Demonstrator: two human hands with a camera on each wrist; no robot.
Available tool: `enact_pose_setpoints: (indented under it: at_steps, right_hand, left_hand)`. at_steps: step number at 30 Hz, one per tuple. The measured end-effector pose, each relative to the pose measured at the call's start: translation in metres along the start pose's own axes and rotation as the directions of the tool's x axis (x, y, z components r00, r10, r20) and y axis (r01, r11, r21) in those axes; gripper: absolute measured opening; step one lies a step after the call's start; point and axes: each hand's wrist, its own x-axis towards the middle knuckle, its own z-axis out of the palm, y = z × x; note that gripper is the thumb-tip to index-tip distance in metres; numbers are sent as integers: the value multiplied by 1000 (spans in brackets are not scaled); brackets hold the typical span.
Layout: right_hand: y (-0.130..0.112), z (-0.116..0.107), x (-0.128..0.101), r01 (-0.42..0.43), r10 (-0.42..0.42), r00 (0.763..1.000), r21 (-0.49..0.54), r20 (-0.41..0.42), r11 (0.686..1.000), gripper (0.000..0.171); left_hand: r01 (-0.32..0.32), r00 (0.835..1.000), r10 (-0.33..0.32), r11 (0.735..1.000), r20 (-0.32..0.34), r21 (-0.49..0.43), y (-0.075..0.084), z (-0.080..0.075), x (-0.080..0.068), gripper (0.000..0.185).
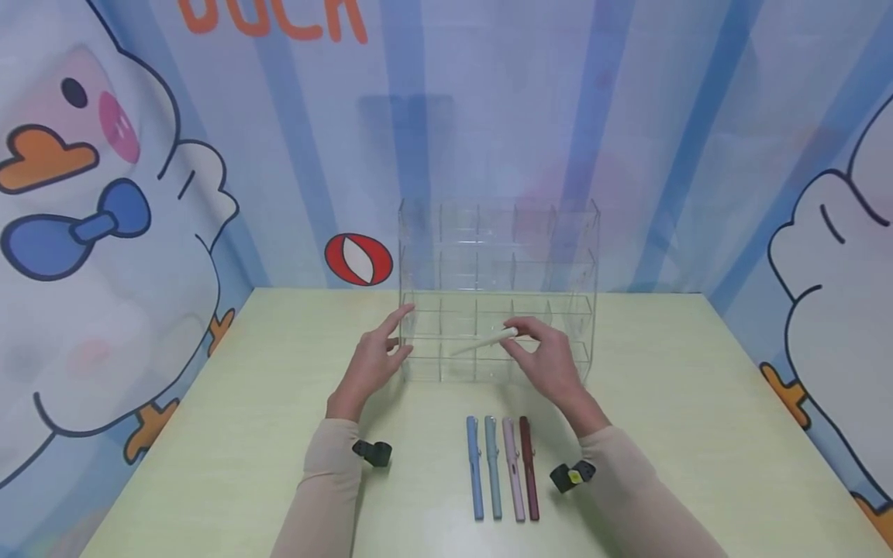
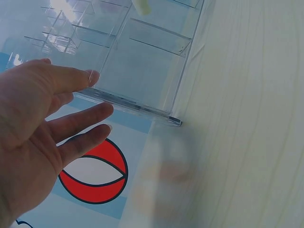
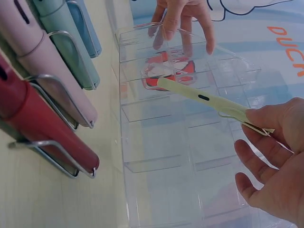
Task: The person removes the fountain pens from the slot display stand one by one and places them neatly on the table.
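Observation:
My right hand [image 1: 547, 360] pinches a pale yellow fountain pen [image 3: 209, 100] by its capped end, between thumb and fingers. The pen slants in front of the clear acrylic rack [image 1: 477, 294], which stands upright with several rows of compartments. In the right wrist view, the pen's free end points toward the left hand. My left hand [image 1: 373, 358] is at the rack's left side, its thumb and a finger touching the edge. In the left wrist view, other fingers [image 2: 88, 142] stretch out fairly straight beside the side panel.
Several capped pens lie side by side on the table in front of the rack: blue [image 1: 475, 469], green [image 1: 493, 469], pink [image 1: 514, 469] and dark red [image 1: 529, 469]. A printed cloth [image 1: 488, 101] hangs close behind the rack. Each wrist wears a small black camera [image 1: 377, 453].

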Motion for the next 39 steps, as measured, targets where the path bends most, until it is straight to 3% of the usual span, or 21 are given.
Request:
enact_pose_setpoints:
  at_steps: [6, 11, 13, 19, 25, 29, 33, 39]
  right_hand:
    - [-3, -7, 0, 11, 0, 996, 116, -88, 993, 26]
    - [-12, -16, 2, 14, 36, 989, 342, -142, 940, 33]
    - [-20, -21, 3, 27, 39, 986, 388, -163, 921, 36]
    - [-40, -31, 2, 64, 36, 970, 394, -241, 917, 39]
    - [-39, -33, 2, 83, 33, 963, 407, -269, 910, 32]
    - [-37, -34, 1, 88, 22, 957, 365, -288, 927, 29]
    - [-37, -36, 1, 104, 5, 958, 362, -287, 927, 28]
    - [-38, -40, 1, 111, -2, 967, 416, -254, 902, 29]
  left_hand:
    - [-2, 1000, 2, 1000, -5, 13, -1, 0, 0, 76]
    - [-4, 1000, 4, 1000, 3, 13, -1, 0, 0, 76]
    - [-11, 1000, 11, 1000, 4, 8, -1, -1, 0, 75]
    - [-11, 1000, 11, 1000, 5, 20, -2, -1, 0, 75]
    - [-28, 1000, 28, 1000, 3, 5, -2, 0, 0, 72]
    - [-18, 1000, 18, 1000, 5, 10, -1, 0, 0, 74]
    - [-24, 1000, 24, 1000, 0, 15, -1, 0, 1, 73]
    - [-25, 1000, 25, 1000, 1, 16, -2, 0, -1, 73]
